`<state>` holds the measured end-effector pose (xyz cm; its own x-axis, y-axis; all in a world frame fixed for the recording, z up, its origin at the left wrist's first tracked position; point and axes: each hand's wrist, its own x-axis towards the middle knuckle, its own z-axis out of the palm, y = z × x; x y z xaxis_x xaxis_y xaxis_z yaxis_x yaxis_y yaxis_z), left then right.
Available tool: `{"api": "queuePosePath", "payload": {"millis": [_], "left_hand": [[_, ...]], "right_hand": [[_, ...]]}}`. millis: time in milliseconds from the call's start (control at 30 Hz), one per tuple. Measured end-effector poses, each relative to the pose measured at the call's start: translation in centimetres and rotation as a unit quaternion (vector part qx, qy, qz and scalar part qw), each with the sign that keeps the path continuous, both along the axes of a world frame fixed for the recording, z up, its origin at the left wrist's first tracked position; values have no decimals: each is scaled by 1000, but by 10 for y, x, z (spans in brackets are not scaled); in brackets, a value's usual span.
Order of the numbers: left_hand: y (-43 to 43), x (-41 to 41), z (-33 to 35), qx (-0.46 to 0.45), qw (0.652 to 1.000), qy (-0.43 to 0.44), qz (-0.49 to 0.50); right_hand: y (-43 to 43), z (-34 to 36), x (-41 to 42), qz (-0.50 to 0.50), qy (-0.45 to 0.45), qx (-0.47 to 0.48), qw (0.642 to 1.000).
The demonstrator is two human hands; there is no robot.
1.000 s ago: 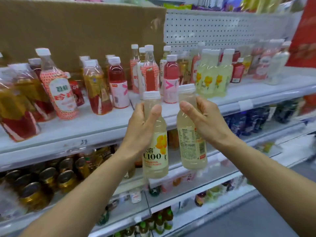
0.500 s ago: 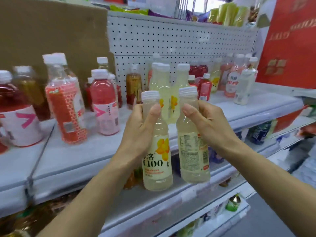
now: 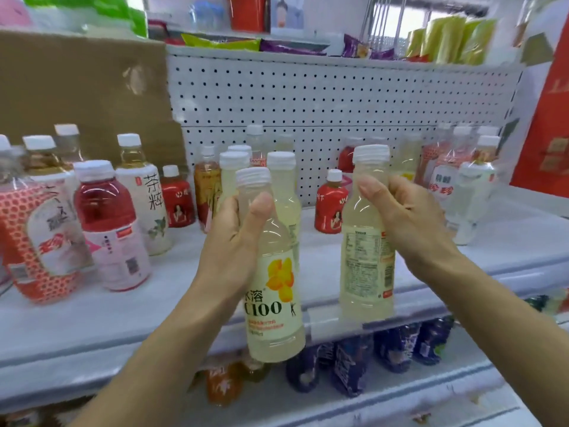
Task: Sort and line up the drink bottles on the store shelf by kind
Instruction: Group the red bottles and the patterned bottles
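My left hand (image 3: 235, 241) grips the neck of a pale yellow C100 bottle (image 3: 274, 291) with a yellow flower label. A second pale yellow bottle (image 3: 368, 257), its back label toward me, is held at the neck by my right hand (image 3: 403, 217). Both bottles hang upright in front of the white shelf (image 3: 323, 266), about a hand's width apart. Behind the left one stand two or three matching pale yellow bottles (image 3: 284, 192). Red, pink and tea bottles (image 3: 107, 223) crowd the shelf's left side.
Two small red bottles (image 3: 331, 208) stand mid-shelf. Pink-labelled and clear bottles (image 3: 462, 186) fill the right end. A pegboard back wall (image 3: 323, 100) and a cardboard sheet (image 3: 83, 94) close the rear. Dark blue bottles (image 3: 385, 359) sit on the shelf below.
My view has moved right and closer to the shelf. The two held bottles have spread apart, the right one shifting right and slightly up.
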<state>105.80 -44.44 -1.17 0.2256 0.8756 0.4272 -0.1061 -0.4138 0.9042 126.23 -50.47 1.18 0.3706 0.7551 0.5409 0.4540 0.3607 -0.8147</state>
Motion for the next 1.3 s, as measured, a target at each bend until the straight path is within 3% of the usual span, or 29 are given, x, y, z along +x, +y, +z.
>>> {"api": "queuePosePath", "payload": {"millis": [367,600,767,900,967,1100,1200,1300], "left_hand": [[-1,39,7,39,980,-44,188],[1,42,3,58,973,-37,221],[0,41,3,78,970,-26,228],[3,40,-1,87,970,-36,223],[5,39,-6,91,967,-33,237],[12,34,-16,80,947,-8,310],[21,29,-17,66,965,-37,253],[27,33,-17,68,976,-52,199]], "right_hand": [[82,-16,48,112,-11,-42,993],[136,-9,21,133,-15,-76,988],[170,-4,11,94,-46,-90,990],[137,-9,15,29,-80,11,996],[106,-21,10,50,-81,83,992],[77,-45,-11,155,-110,33,981],[81,-54,-16,180,-111,-37,977],[84,-59,-13,164,-118,-47,978]]}}
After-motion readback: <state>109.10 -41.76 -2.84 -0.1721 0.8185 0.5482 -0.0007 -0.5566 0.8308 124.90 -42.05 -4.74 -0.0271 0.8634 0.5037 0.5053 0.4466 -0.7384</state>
